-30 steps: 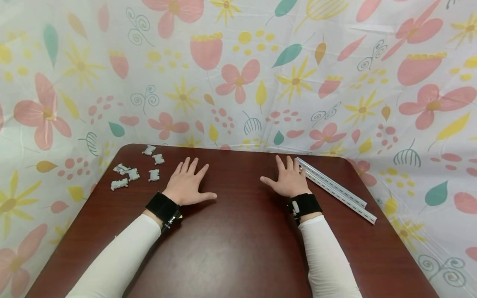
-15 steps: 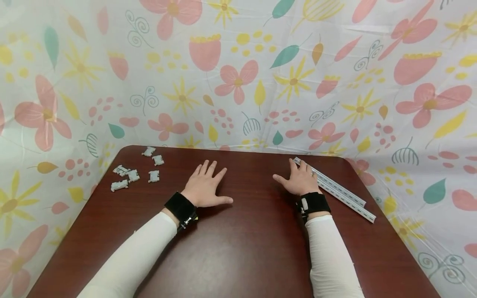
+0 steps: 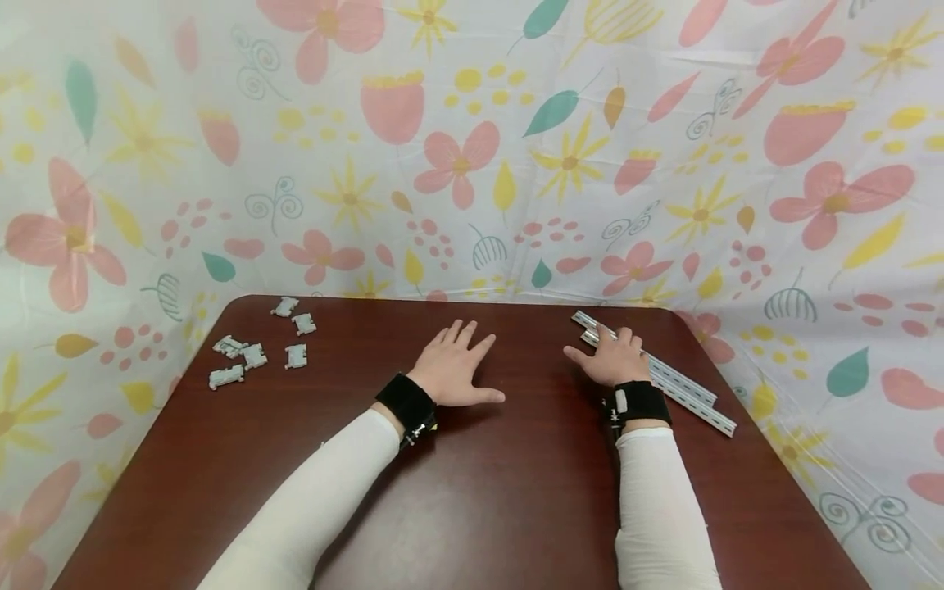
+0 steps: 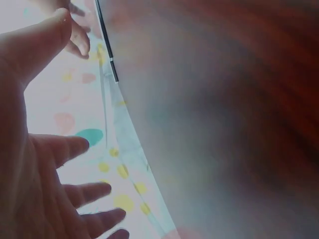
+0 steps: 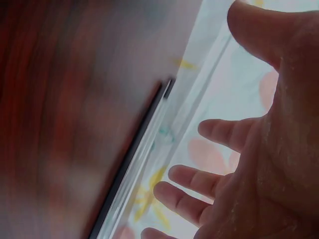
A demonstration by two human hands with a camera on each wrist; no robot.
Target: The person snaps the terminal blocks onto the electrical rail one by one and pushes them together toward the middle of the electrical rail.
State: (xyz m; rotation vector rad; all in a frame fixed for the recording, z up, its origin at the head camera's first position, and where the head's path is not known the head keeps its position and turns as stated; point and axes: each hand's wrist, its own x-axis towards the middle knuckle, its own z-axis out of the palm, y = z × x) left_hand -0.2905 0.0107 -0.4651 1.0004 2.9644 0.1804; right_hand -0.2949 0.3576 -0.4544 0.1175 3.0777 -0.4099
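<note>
Two slotted metal rails (image 3: pixel 689 397) lie side by side at a slant on the right of the table. My right hand (image 3: pixel 618 359) hovers over their far-left part with fingers spread, hiding a stretch of them. In the right wrist view the rails (image 5: pixel 130 167) run below the fingertips, and the palm holds nothing. Near the table's middle my left hand (image 3: pixel 451 365) is spread with its thumb out to the right. The left wrist view shows that hand (image 4: pixel 45 149) with nothing in its palm, a bit of the other hand beyond.
Several small grey plastic clip-like pieces (image 3: pixel 254 356) lie scattered at the table's far left. The dark red-brown table (image 3: pixel 442 492) ends at a flower-printed curtain (image 3: pixel 457 164) behind and on both sides. Each wrist wears a black strap (image 3: pixel 406 401).
My left hand has moved right, away from the grey pieces toward the table's middle. My right hand has shifted right and a little nearer, over the rails. The pieces and rails stay put.
</note>
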